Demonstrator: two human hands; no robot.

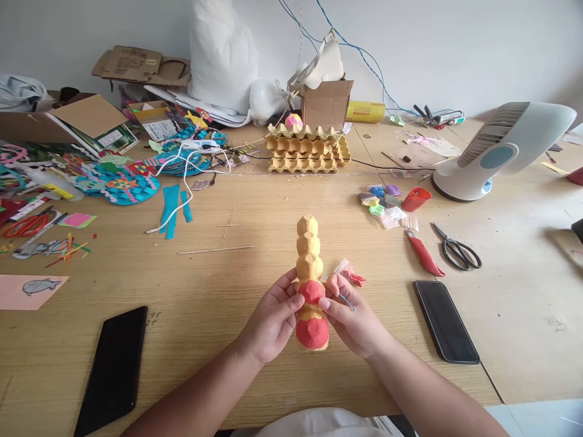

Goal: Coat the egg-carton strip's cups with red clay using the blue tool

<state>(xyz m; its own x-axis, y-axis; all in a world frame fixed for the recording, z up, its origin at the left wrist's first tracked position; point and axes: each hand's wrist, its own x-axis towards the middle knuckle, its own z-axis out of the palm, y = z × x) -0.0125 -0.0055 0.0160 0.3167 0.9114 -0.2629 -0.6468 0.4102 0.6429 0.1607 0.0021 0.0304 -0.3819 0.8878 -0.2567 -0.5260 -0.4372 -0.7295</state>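
Note:
Between my hands is a strip of yellow egg carton (309,265), held lengthwise away from me. Its two bumps nearest me are covered with a red, clay-like layer (312,332); the farther bumps are bare. My left hand (274,315) grips the strip's left side, thumb on the edge of the upper red bump. On the other side my right hand (353,315) grips it, thumb against the same bump. A thin blue stick (347,301) pokes out from my right fingers. Just beyond that hand lies a small clear bag with red material (354,277).
Phones lie at left (113,364) and right (446,321). Scissors (458,249), a red-handled cutter (424,252), a red cup (416,199) and clay packets (382,200) sit right. Egg cartons (305,152), a white fan (496,152) and paper crafts (122,179) stand farther back.

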